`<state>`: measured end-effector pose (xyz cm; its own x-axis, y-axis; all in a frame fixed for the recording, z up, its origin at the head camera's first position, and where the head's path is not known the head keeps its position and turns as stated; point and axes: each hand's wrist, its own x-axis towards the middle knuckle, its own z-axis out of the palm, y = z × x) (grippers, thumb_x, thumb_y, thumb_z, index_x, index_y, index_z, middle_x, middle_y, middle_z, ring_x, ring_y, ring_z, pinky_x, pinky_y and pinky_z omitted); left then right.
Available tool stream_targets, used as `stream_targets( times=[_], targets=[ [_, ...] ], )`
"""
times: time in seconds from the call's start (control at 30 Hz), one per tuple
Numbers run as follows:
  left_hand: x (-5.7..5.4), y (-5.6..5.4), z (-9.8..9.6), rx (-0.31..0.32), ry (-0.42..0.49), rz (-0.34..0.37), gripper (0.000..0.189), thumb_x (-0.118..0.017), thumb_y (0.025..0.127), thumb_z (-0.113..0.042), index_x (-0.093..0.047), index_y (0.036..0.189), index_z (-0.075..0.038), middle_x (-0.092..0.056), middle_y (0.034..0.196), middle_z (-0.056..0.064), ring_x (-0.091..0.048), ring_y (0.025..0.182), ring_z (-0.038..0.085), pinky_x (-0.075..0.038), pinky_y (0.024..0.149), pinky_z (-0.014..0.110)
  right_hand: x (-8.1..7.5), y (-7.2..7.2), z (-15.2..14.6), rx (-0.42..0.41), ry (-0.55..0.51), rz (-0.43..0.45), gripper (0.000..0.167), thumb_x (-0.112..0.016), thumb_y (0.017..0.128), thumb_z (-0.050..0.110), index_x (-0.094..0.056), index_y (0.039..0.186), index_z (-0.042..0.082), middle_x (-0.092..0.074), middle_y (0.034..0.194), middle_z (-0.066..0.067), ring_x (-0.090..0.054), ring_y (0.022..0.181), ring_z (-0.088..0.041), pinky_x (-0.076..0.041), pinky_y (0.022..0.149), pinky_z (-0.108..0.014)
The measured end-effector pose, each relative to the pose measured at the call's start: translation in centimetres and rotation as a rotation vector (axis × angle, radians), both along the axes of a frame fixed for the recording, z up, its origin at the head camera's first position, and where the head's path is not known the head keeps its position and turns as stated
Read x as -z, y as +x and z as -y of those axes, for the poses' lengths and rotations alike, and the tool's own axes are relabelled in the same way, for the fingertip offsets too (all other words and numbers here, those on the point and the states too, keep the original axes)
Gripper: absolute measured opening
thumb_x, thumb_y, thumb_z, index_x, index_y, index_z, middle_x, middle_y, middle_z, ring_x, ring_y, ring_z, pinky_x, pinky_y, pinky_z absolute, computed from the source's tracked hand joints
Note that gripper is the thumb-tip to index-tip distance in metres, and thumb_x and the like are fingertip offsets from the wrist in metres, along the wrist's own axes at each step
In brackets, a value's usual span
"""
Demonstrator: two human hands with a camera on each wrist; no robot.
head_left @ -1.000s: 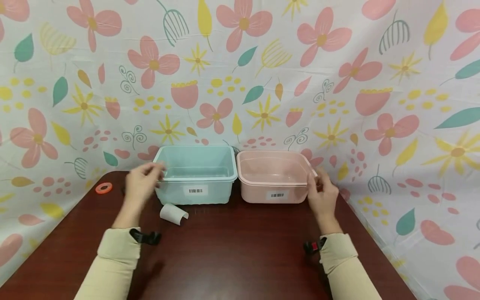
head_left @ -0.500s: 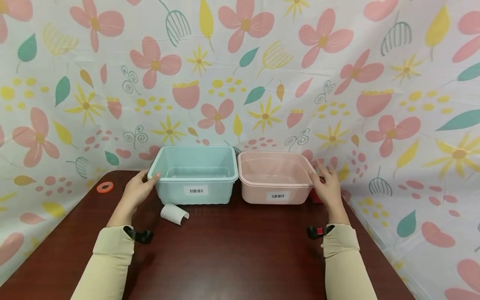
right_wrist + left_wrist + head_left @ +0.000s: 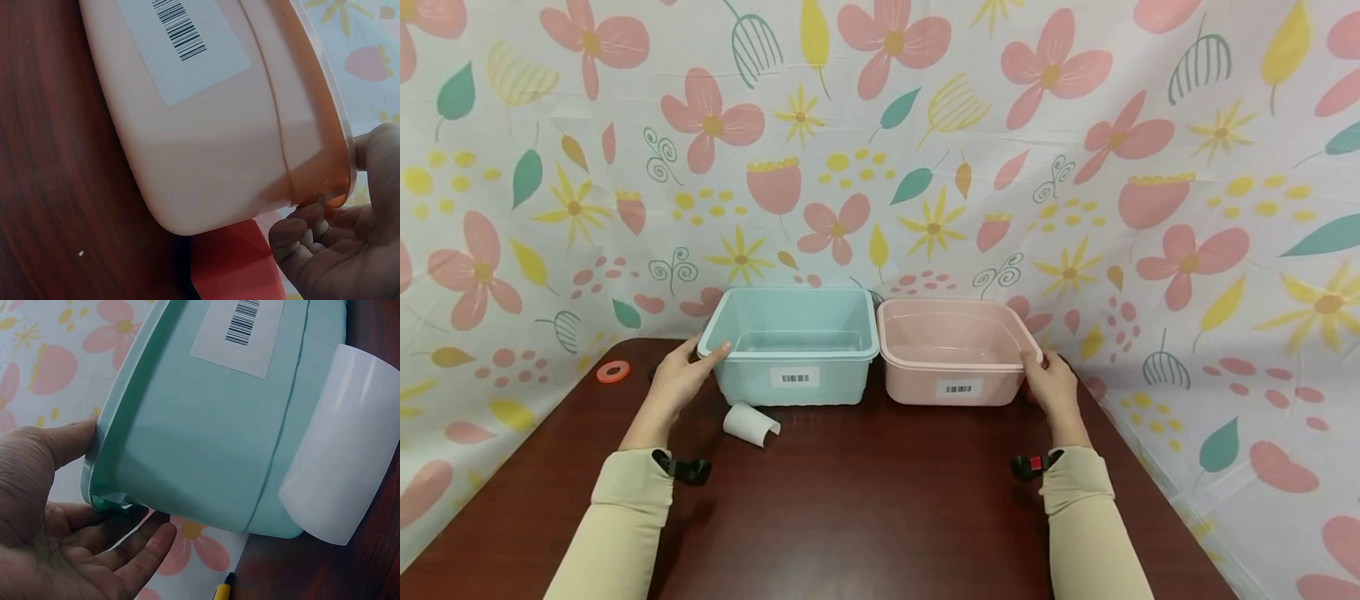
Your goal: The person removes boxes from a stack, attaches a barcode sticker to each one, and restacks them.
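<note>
A light blue plastic bin (image 3: 846, 383) and a pink plastic bin (image 3: 917, 387) stand side by side at the back of the table, each with a barcode label on its front. My left hand (image 3: 673, 385) grips the blue bin's left rim, thumb on top and fingers beneath, as the left wrist view shows. At the other end, my right hand (image 3: 1054, 390) holds the pink bin's right rim, its fingers curled under the edge. The blue bin's floor is partly hidden by its front wall. No contents show in the pink bin.
A white curved piece (image 3: 747, 423) lies before the blue bin. An orange ring (image 3: 602, 375) sits at the table's left edge. Beside the pink bin is a red object (image 3: 234, 265); a yellow, dark-tipped item (image 3: 222, 591) lies near the blue one. A flowered cloth (image 3: 880, 167) hangs behind.
My left hand has moved down and left onto the blue bin's rim. My right hand's fingers, spread half a second ago, have closed on the pink bin's rim. Both bins stay in place.
</note>
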<state>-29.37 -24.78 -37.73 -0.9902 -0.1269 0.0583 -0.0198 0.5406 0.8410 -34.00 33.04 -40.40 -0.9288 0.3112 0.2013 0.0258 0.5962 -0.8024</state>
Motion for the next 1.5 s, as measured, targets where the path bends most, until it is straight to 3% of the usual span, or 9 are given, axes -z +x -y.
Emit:
stream_targets(
  times=[0.13,0.3,0.53,0.63,0.77,0.97,1.2,1.4,1.5],
  targets=[
    [0.1,0.0,0.0,-0.006,0.014,0.001,0.104,-0.055,0.085,-0.077,-0.018,0.162,-0.017,-0.035,0.155,0.027,-0.049,0.131,0.045,-0.034,0.108,0.063,0.0,0.0,0.0,0.009,-0.06,0.027,0.056,-0.045,0.101,0.046,-0.057,0.133,0.001,-0.059,0.117,-0.02,-0.061,0.083,-0.024,-0.05,0.071,-0.034],
    [0.0,0.0,-0.2,-0.006,0.018,0.001,0.103,-0.055,0.087,-0.076,-0.018,0.162,-0.016,-0.035,0.155,0.028,-0.051,0.129,0.044,-0.036,0.107,0.061,0.0,-0.1,-0.1,0.024,-0.133,0.007,0.048,-0.049,0.099,0.038,-0.059,0.129,0.001,-0.062,0.09,-0.015,-0.057,0.051,-0.013,-0.05,0.052,-0.03],
    [-0.1,0.0,-0.1,-0.006,0.02,0.008,0.093,-0.057,0.093,-0.065,-0.019,0.162,-0.016,-0.032,0.157,0.026,-0.044,0.136,0.045,-0.033,0.109,0.062,-0.2,0.0,-0.1,0.005,-0.262,0.028,0.05,-0.05,0.099,0.035,-0.052,0.135,0.001,-0.059,0.086,-0.011,-0.06,0.061,-0.014,-0.055,0.056,-0.031],
    [-0.1,0.0,-0.1,-0.005,0.011,0.007,0.094,-0.057,0.092,-0.066,-0.02,0.162,-0.016,-0.031,0.158,0.026,-0.037,0.14,0.046,-0.031,0.11,0.064,-0.2,0.0,-0.2,-0.02,-0.288,0.039,0.047,-0.048,0.099,0.031,-0.053,0.134,0.0,-0.056,0.074,-0.004,-0.055,0.057,-0.01,-0.053,0.054,-0.028],
    [0.0,-0.1,0.0,0.0,0.002,0.007,0.101,-0.056,0.088,-0.074,-0.02,0.162,-0.016,-0.029,0.159,0.026,-0.031,0.143,0.047,-0.03,0.11,0.065,-0.4,0.0,-0.2,-0.068,-0.324,0.052,0.036,-0.045,0.097,0.024,-0.057,0.119,-0.002,-0.046,0.058,0.002,-0.045,0.049,-0.01,-0.047,0.049,-0.027],
    [0.0,-0.1,0.0,0.005,0.014,-0.004,0.103,-0.057,0.085,-0.077,-0.02,0.162,-0.018,-0.029,0.159,0.025,-0.03,0.143,0.047,-0.029,0.11,0.065,-0.4,0.0,-0.2,-0.103,-0.361,0.05,0.018,-0.042,0.095,0.018,-0.049,0.09,0.002,-0.041,0.051,0.003,-0.038,0.043,-0.012,-0.039,0.044,-0.028],
    [0.1,-0.1,0.0,0.006,0.007,-0.008,0.102,-0.056,0.086,-0.076,-0.021,0.162,-0.017,-0.031,0.159,0.025,-0.031,0.143,0.047,-0.03,0.11,0.065,-0.4,0.0,-0.2,-0.09,-0.349,0.023,0.021,-0.041,0.094,0.017,-0.051,0.094,-0.002,-0.04,0.049,0.003,-0.036,0.041,-0.011,-0.038,0.041,-0.029],
    [0.0,-0.1,0.0,0.006,0.028,0.007,0.101,-0.057,0.087,-0.075,-0.021,0.162,-0.017,-0.03,0.159,0.025,-0.032,0.143,0.046,-0.03,0.11,0.064,-1.0,0.3,-0.6,-0.05,-0.361,-0.005,0.023,-0.042,0.092,0.016,-0.049,0.072,0.006,-0.039,0.046,0.004,-0.039,0.04,-0.011,-0.04,0.04,-0.028],
    [0.0,-0.1,0.1,0.007,0.038,0.01,0.103,-0.057,0.085,-0.076,-0.02,0.162,-0.018,-0.03,0.159,0.025,-0.033,0.143,0.046,-0.03,0.11,0.064,-1.7,0.7,-1.0,-0.037,-0.441,-0.007,0.03,-0.043,0.09,0.014,-0.044,0.061,0.012,-0.038,0.045,0.005,-0.036,0.038,-0.009,-0.038,0.037,-0.026]
  ],
)
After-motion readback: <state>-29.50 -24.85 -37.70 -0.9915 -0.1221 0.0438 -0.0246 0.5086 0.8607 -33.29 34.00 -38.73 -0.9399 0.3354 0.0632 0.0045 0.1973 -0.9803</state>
